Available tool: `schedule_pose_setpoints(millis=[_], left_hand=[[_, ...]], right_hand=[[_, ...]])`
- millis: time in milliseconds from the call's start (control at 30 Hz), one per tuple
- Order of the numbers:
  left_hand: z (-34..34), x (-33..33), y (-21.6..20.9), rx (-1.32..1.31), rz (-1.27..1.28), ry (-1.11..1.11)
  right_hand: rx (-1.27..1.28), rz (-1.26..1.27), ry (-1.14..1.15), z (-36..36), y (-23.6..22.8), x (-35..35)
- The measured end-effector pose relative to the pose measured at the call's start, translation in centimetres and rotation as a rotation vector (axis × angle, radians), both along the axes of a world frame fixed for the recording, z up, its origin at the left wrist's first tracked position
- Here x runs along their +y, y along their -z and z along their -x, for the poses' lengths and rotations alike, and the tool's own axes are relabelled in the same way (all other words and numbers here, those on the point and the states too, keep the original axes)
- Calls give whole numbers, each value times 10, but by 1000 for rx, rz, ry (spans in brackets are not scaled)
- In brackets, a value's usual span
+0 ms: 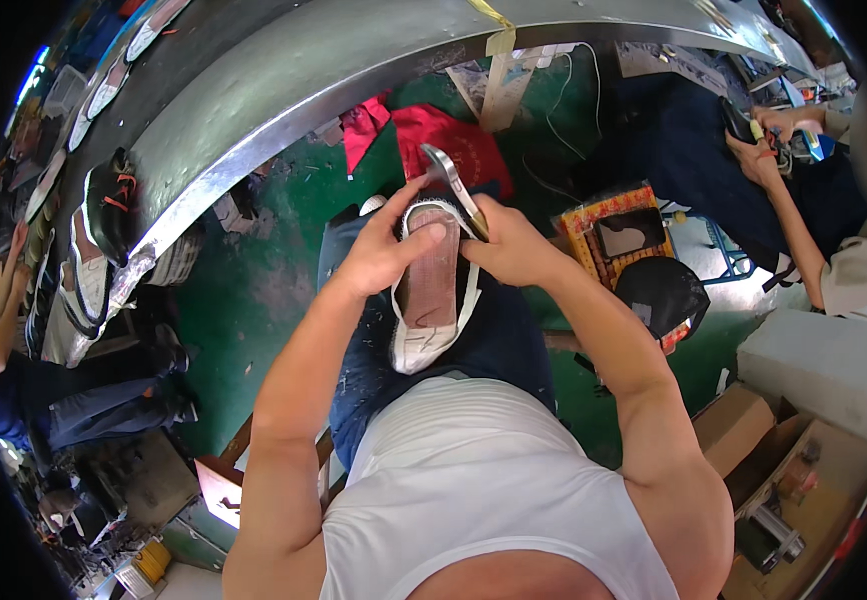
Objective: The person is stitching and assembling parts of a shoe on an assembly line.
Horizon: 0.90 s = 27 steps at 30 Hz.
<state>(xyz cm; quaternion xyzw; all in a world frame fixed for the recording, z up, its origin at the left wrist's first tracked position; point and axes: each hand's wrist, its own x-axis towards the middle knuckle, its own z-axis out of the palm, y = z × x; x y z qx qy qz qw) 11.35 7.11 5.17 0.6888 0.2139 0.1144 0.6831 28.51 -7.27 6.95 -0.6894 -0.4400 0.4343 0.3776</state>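
An unfinished white shoe (pixel 416 345) lies bottom up above my lap, its brownish insole (pixel 432 285) facing me and its white edge folded around it. My left hand (pixel 386 250) is closed round the far left side of the shoe, with the thumb pressed on the insole. In my right hand (pixel 509 243) is a hammer (pixel 451 178); its silver head points up and left, just beyond the far end of the shoe. The fingers of that hand wrap the handle and also sit against the shoe's right edge.
A curved metal bench (pixel 344 80) arches across the far side, with a black shoe (pixel 111 205) and several insoles at left. Red cloth (pixel 454 140) lies on the green floor. A black-covered stool (pixel 662 298) stands right, near a cardboard box (pixel 754 430). Co-workers sit on both sides.
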Motion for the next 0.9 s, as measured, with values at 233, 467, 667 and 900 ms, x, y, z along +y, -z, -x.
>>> schedule_pose_setpoints(millis=[233, 467, 667, 900], left_hand=[[41, -10, -16, -226, 245, 5], [83, -8, -1, -233, 288, -106], [96, -2, 0, -168, -184, -227], [93, -5, -3, -171, -183, -202]], right_hand=[[-212, -186, -122, 21, -47, 8], [197, -87, 1, 35, -21, -1], [456, 74, -182, 76, -32, -51], [794, 273, -102, 83, -31, -38]])
